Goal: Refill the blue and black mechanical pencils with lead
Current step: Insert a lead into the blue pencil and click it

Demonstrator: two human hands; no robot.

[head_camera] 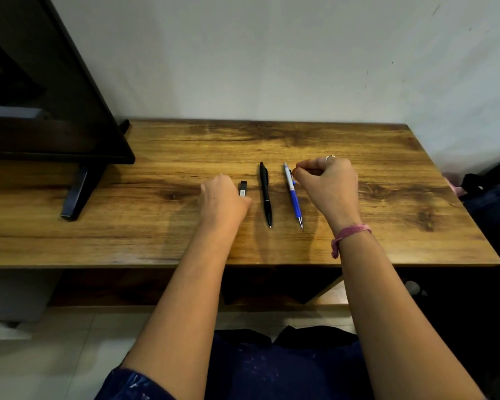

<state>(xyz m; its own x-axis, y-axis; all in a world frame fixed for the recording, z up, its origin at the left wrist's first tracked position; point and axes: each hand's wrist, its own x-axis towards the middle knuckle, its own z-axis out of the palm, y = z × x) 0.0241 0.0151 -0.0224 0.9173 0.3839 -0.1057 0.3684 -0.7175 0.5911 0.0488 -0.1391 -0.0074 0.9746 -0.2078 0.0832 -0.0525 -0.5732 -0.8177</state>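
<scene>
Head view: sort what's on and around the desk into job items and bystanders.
For the job: blue pencil, black pencil, small lead case beside the left hand, right hand at the blue pencil's clip.

Just there: black monitor and its stand foot, dark bag off the desk's right end.

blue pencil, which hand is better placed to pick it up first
Right. The right hand sits beside the blue pencil, fingertips at its clip end. The left hand is by the lead case, beyond the black pencil.

two pencils (280, 194) lie between both hands (223, 197)
</scene>
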